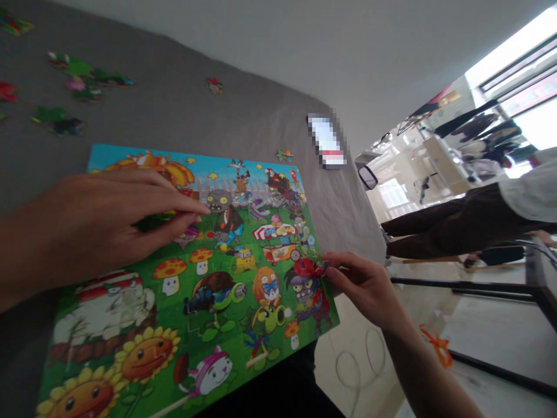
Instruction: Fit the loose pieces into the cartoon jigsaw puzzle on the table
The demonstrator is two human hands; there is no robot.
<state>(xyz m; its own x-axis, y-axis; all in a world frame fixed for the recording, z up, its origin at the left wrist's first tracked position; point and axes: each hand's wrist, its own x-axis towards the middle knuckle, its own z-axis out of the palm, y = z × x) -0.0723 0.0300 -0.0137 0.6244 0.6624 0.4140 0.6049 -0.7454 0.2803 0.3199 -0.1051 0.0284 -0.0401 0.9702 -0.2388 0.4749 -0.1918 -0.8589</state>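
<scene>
A colourful cartoon jigsaw puzzle [256,232] in its board lies tilted across the near edge of the grey-covered table. My left hand [117,220] reaches over the upper left of the picture. Its thumb and forefinger come together beside the grey-headed zombie, and whatever may be between them is hidden. At the board's right edge, my right hand [361,284] pinches a small puzzle piece [321,268] between thumb and fingers, just above the red-hatted zombie. The palm of my left hand covers part of the picture.
Several loose pieces [78,69] are scattered at the far left of the table. Single pieces lie farther back [214,85] and by the board's top edge [284,154]. A phone [326,141] rests near the right edge. A person's dark-trousered legs [452,223] show at right.
</scene>
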